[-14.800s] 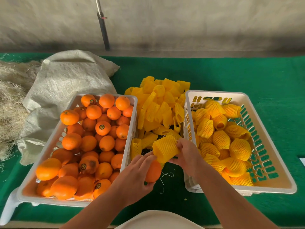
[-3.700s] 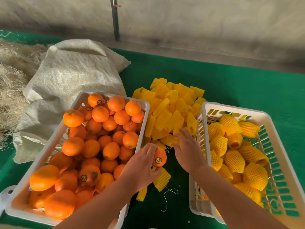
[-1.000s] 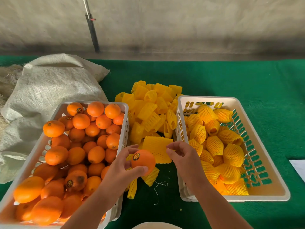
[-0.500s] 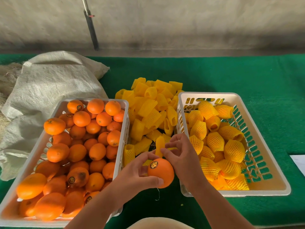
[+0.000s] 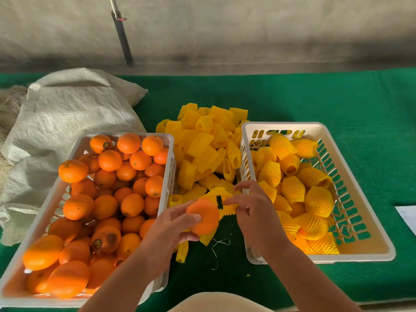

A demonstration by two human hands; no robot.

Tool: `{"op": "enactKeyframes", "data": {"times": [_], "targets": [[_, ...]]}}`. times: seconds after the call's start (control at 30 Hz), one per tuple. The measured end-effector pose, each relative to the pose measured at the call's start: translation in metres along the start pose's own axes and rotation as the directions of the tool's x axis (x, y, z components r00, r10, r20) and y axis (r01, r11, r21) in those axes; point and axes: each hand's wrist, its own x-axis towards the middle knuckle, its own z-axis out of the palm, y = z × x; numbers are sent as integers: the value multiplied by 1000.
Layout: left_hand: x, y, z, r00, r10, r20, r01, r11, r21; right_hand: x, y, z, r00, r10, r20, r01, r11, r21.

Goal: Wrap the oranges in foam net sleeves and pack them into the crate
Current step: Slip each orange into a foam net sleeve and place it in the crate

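Observation:
My left hand (image 5: 171, 226) grips a bare orange (image 5: 203, 216) between the two crates, low over the green cloth. My right hand (image 5: 254, 212) pinches a yellow foam net sleeve (image 5: 225, 200) stretched open against the orange's right side. The sleeve's mouth partly surrounds the fruit. The left white crate (image 5: 166, 140) is heaped with bare oranges (image 5: 110, 190). The right white crate (image 5: 281, 126) holds several oranges wrapped in yellow sleeves (image 5: 299, 188).
A pile of loose yellow sleeves (image 5: 207, 143) lies on the green table cloth (image 5: 337, 100) between the crates. A white woven sack (image 5: 67, 113) slumps at the left. A dark pole (image 5: 121, 39) leans on the grey wall. White paper (image 5: 408, 218) shows at the right edge.
My right hand has spread the yellow sleeve open, and my left hand has pushed the orange partway into it. The orange's sticker has turned out of sight.

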Motion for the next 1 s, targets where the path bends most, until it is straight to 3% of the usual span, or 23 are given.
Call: {"op": "enactKeyframes", "data": {"times": [0.07, 0.2, 0.27, 0.37, 0.53, 0.73, 0.9, 1.0], "targets": [[6, -3, -6, 994, -95, -45, 87, 984, -154, -1, 2, 2, 1000, -11, 21, 13, 995, -96], [10, -8, -6, 983, -184, 26, 177, 886, -429, -4, 3, 12, 996, 13, 92, 1, 988, -152], [8, -7, -3, 982, -178, 59, 185, 872, -454, -5, -1, 16, 993, 58, 106, -51, 997, -64], [1, -4, 8, 982, -174, 66, 186, 905, -383, -1, -11, 17, 981, 184, 62, -193, 958, 211], [-7, -3, 17, 979, -180, 95, 201, 929, -310, 9, -18, 22, 986, 164, -3, -164, 986, 14], [-2, -7, 14, 979, -204, 26, 184, 811, -555, 2, -17, 24, 988, 94, 119, -85, 993, -83], [2, -4, 16, 985, -169, 8, 115, 633, -765, -11, -20, 35, 978, 131, 164, -105, 982, -156], [4, -6, 28, 987, -116, -114, -6, 676, -737, -16, -25, 42, 978, 144, 153, -128, 985, -112]]}}
